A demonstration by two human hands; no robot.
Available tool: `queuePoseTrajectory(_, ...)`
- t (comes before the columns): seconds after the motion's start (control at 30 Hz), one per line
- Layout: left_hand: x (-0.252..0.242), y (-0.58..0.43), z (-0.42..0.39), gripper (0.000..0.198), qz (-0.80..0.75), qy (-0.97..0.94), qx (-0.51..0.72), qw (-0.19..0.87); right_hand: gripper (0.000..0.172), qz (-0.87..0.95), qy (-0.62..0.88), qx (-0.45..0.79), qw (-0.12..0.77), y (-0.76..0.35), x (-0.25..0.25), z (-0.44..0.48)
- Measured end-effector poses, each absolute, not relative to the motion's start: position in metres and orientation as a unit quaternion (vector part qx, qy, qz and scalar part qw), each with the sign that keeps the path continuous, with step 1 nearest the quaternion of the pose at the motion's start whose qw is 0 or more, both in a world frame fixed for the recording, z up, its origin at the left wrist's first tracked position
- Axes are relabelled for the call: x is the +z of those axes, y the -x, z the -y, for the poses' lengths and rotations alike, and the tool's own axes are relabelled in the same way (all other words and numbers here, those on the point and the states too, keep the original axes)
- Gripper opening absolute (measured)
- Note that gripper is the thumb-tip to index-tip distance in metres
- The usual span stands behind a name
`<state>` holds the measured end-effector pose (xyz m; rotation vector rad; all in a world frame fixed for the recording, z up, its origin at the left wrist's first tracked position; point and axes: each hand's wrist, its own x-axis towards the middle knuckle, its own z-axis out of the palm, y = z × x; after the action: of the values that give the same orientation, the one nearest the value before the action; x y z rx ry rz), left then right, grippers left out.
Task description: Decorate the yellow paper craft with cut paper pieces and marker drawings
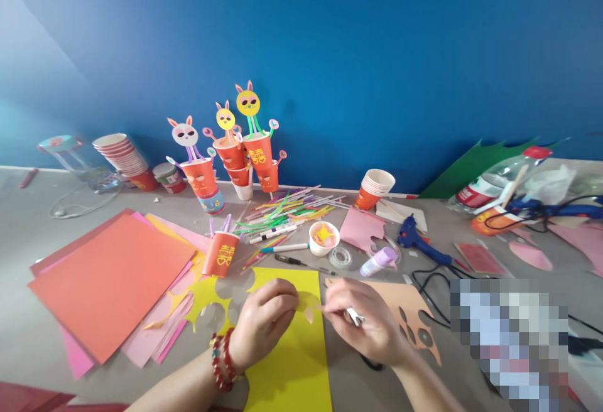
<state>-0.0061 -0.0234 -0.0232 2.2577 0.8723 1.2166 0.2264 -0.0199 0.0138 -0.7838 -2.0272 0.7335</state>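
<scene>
My left hand point(266, 318), a red bead bracelet on its wrist, is closed in a pinch on a small yellow paper cutout point(306, 299). A small peach paper piece point(309, 315) shows against the cutout, between the two hands. My right hand point(360, 324) is closed too, with a pair of scissors point(355, 317) tucked in it; a blade part juts from between the fingers. The fingertips of this hand are pinched near the cutout, and what they grip is too small to make out. Under both hands lies a yellow paper sheet point(294, 368) with rounded cut edges.
Paper-cup figures point(200, 176) with animal heads stand by the blue wall. Straws point(287, 208), a white cup point(324, 239), clear tape point(340, 257) and a glue stick point(378, 262) lie ahead. Coloured sheets point(113, 280) are left; a blue glue gun point(424, 242) with black cable is right.
</scene>
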Motion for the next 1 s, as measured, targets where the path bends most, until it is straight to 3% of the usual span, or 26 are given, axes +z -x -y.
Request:
queuePoseTrajectory(0.27,-0.025,0.006,0.023,0.026,-0.312,-0.816,0.437,0.215,0.012,0.760,0.330,0.350,0.437,-0.225,0.016,0.021)
queuePoseTrajectory(0.57,-0.024,0.004,0.023,0.022,-0.312,-0.811,0.437,0.234,0.022,0.537,0.407,0.571,0.469,-0.223,-0.005,0.017)
queuePoseTrajectory(1.0,-0.023,-0.001,0.024,0.016,-0.317,-0.788,0.441,0.290,0.027,0.536,0.445,0.562,0.445,-0.219,0.000,0.016)
